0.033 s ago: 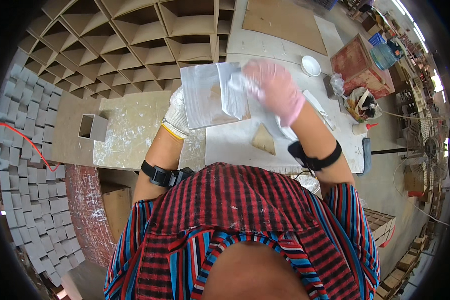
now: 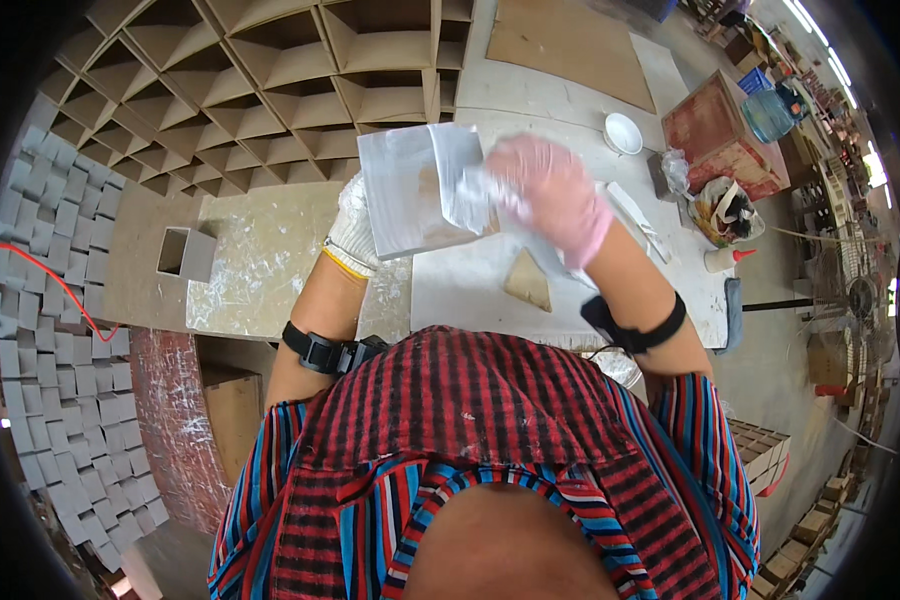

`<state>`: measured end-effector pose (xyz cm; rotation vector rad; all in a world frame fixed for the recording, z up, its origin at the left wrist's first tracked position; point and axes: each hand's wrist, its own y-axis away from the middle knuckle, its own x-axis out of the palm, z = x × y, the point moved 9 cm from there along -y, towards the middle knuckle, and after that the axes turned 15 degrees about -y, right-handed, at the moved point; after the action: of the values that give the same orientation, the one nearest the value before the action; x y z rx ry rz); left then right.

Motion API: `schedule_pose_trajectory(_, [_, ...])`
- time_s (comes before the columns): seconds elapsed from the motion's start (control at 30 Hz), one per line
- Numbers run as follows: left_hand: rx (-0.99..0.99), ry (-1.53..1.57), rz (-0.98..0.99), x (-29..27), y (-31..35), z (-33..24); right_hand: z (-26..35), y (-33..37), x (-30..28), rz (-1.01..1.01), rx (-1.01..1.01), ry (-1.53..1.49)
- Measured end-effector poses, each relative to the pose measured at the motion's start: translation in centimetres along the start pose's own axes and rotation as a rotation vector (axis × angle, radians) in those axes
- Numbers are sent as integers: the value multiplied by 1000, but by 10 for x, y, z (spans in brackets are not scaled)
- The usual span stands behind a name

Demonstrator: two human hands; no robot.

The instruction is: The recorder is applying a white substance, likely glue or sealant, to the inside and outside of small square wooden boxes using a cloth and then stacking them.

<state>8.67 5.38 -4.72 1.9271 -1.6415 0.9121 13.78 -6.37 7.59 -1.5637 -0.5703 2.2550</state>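
Note:
My left hand (image 2: 357, 222), in a white knit glove with a yellow cuff edge, grips the left side of a grey box-like piece (image 2: 395, 190). White wet-looking streaks cover much of its upper face, with a brownish patch in the middle. A whitish strip or fold stands along its right part. My right hand (image 2: 550, 190), in a thin pink glove, is curled at the box's right edge and smeared by motion. At its fingertips is a crumpled whitish thing (image 2: 485, 190), too blurred to name. A brown triangular piece (image 2: 528, 280) lies on the table just below.
A large rack of brown cardboard compartments (image 2: 300, 80) stands far left. One open grey box (image 2: 186, 254) sits left; stacked grey boxes (image 2: 65, 400) line the floor. On the right of the white table (image 2: 450, 300) are a white bowl (image 2: 622, 132) and a red-tipped bottle (image 2: 727, 259).
My right hand has shifted slightly right and down, a little away from the box. The box has tilted slightly in my left hand, which keeps its grip.

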Motion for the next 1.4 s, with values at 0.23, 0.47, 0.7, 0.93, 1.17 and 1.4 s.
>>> schedule_pose_trajectory(0.23, [-18, -226, -184, -2, -2, -5, 0, 4, -15, -170, 64, -153])
schedule_pose_trajectory(0.47, [1, -411, -190, -6, -6, -10, 10, 15, 37, 270, 1, 71])
schedule_pose_trajectory(0.7, [-306, -208, -212, -2, 2, 18, -26, -17, 0, -93, 137, -44])
schedule_pose_trajectory(0.93, [-120, -199, -182, -3, -7, 6, 37, -4, 35, 187, -165, 92])
schedule_pose_trajectory(1.17, [-279, -180, -307, -15, 0, 21, -12, -29, 13, -26, 109, 32])
schedule_pose_trajectory(1.4, [-191, -177, -156, -14, -3, 12, 52, 1, 35, 52, -268, -84])
